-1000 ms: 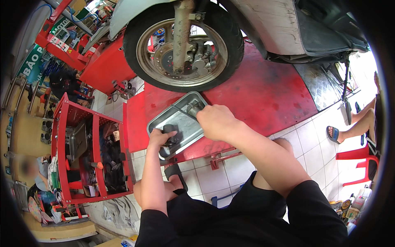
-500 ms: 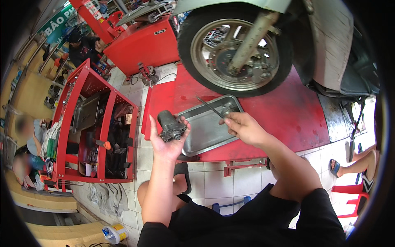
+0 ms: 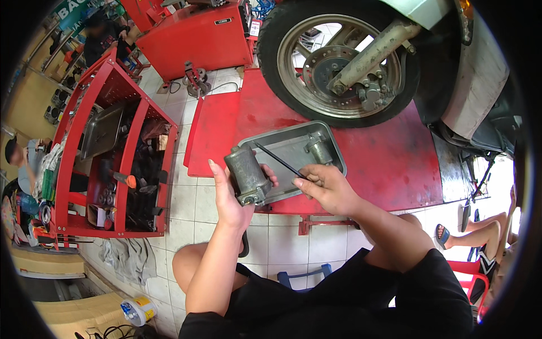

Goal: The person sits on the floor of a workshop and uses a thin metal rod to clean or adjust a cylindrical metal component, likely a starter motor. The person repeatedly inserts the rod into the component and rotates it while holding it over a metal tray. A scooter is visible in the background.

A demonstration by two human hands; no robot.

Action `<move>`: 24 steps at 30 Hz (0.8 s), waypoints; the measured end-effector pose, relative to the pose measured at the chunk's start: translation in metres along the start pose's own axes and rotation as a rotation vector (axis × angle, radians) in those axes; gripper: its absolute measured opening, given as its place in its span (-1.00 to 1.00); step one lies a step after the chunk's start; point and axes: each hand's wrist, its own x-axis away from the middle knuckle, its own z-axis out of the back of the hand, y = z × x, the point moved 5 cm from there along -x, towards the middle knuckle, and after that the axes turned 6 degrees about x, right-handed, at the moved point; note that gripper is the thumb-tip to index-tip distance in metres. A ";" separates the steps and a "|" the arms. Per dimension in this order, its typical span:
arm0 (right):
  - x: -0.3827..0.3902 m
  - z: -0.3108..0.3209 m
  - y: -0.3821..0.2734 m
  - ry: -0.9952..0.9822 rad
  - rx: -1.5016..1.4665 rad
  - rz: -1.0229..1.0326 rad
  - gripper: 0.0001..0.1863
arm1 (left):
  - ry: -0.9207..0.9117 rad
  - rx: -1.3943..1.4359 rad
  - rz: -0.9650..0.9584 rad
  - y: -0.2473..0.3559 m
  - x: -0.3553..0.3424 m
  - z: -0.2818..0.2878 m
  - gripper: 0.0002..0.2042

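- Left hand point(image 3: 232, 204) cups cylindrical metal motor point(image 3: 247, 172) at tray's point(image 3: 289, 143) left
- Right hand point(image 3: 330, 189) pinches slim rod point(image 3: 280, 160) over tray
- Smudged red platform point(image 3: 387, 164) beneath tray; tiled floor point(image 3: 289, 243)

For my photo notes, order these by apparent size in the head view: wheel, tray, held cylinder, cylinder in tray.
Largest to smallest:
1. Wheel
2. Tray
3. Held cylinder
4. Cylinder in tray
The held cylinder seems nearer the camera, so the cylinders' true size order is unsure.
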 end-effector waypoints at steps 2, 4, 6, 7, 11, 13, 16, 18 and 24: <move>0.000 0.002 -0.001 0.017 -0.020 -0.002 -0.74 | -0.008 0.013 0.039 -0.007 0.006 0.000 -0.14; 0.000 0.004 -0.001 0.038 -0.007 0.008 -0.74 | 0.022 -0.024 0.041 -0.014 0.010 0.001 -0.09; 0.001 0.006 -0.003 0.060 0.039 0.030 -0.74 | -0.014 -0.115 -0.009 -0.018 0.012 0.005 -0.09; 0.002 0.005 -0.002 0.054 0.021 0.028 -0.74 | -0.032 -0.160 -0.034 -0.019 0.013 0.006 -0.10; 0.005 0.003 -0.004 0.018 -0.027 0.007 -0.73 | -0.070 -0.195 -0.092 -0.019 0.015 -0.001 -0.08; 0.006 0.003 -0.006 -0.012 -0.054 -0.011 -0.72 | -0.117 -0.180 -0.111 -0.018 0.016 -0.004 -0.07; 0.007 0.006 -0.009 -0.037 -0.099 -0.031 -0.71 | -0.215 -0.218 -0.108 -0.018 0.016 -0.007 -0.05; 0.006 0.007 -0.013 -0.029 -0.114 -0.032 -0.70 | -0.181 -0.029 -0.030 -0.021 0.017 -0.008 -0.13; 0.008 0.008 -0.015 -0.064 -0.096 -0.062 -0.68 | 0.186 0.384 0.044 -0.017 0.009 0.004 -0.17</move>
